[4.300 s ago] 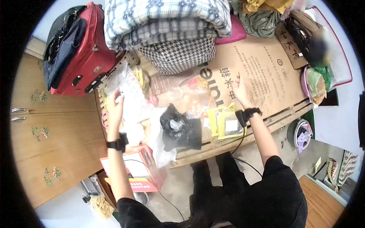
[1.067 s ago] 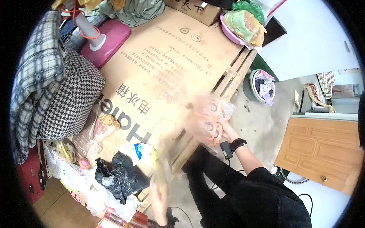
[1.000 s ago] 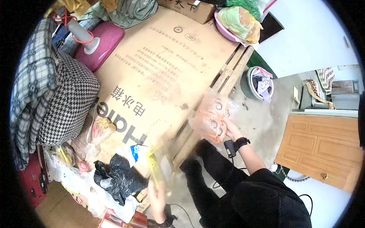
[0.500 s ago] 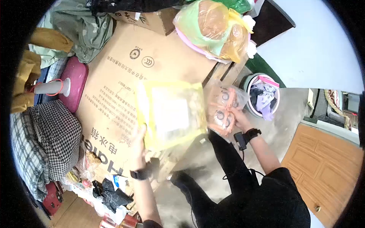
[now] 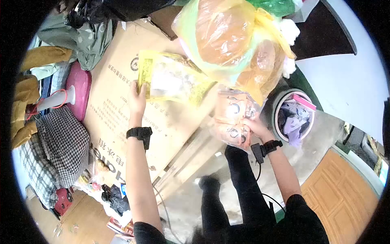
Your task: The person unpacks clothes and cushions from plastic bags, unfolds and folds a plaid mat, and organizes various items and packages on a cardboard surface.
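My left hand (image 5: 138,99) is closed on the left edge of a yellow plastic bag (image 5: 172,81) with a see-through middle and pale contents. That bag lies over or just above a flat brown cardboard sheet (image 5: 118,110); I cannot tell whether it touches. With its fingers closed, my right hand (image 5: 256,128) grips the side of a clear plastic pack (image 5: 234,116) of orange packets printed with dark round marks. The pack hangs above the floor near my knee. Both wrists wear black straps.
A large knotted yellow-green plastic bag (image 5: 227,36) bulges at the cardboard's far side. A round bin (image 5: 280,134) with purple cloth stands at right. Folded checked fabric (image 5: 67,146), a pink board (image 5: 77,91) and hanging clothes line the left. A wooden door (image 5: 337,195) is lower right.
My left hand has carried the yellow bag away from me, up and slightly left, toward the far side of the cardboard. My right hand still holds the orange pack in nearly the same place.
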{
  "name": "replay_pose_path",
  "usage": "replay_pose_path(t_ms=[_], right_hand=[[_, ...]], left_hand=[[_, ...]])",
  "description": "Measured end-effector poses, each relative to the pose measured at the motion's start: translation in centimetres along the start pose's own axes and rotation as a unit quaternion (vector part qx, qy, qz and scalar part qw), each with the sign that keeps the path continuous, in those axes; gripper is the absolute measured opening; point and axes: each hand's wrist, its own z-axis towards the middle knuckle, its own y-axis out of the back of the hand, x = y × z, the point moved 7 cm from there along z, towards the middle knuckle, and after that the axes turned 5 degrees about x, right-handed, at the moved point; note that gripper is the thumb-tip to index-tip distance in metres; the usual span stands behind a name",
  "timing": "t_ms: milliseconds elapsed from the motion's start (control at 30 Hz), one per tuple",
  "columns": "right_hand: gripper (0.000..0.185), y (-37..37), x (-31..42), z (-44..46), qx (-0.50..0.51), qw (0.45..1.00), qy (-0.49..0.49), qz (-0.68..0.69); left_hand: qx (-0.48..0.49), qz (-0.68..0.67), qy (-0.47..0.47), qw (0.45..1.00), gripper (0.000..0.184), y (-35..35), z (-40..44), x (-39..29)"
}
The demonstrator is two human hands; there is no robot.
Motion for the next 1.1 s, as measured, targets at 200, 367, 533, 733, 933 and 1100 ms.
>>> replay_pose_path(t_ms=[200,367,533,733,933,1100], right_hand=[[0.056,-2.4,2.8,1.0,0.041,0.993,0.068,-0.091],[0.058,-1.5,1.6,1.4,0.019,0.996,0.03,-0.084],[0.053,-1.2,2.2,1.4,-0.008,0.998,0.041,-0.049],[0.052,-0.3,1.5,1.9,-0.016,0.988,0.016,-0.155],[0.05,-2.3,1.7,1.5,0.003,0.993,0.073,-0.092],[0.049,-7.8,2.5,1.0,0.101,0.975,0.126,-0.151]], left_hand=[[0.001,0.321,-0.294,0.9,0.015,0.1,3.4,-15.2],[-0.069,0.255,-0.22,0.939,0.018,2.0,9.2,-15.6],[-0.164,0.186,-0.19,0.95,0.017,2.9,10.0,-15.2],[-0.127,0.345,-0.322,0.872,0.012,0.7,9.9,-17.6],[-0.24,0.44,-0.302,0.811,0.012,3.4,5.5,-16.3],[-0.168,0.458,-0.237,0.84,0.012,9.0,4.0,-13.4]])
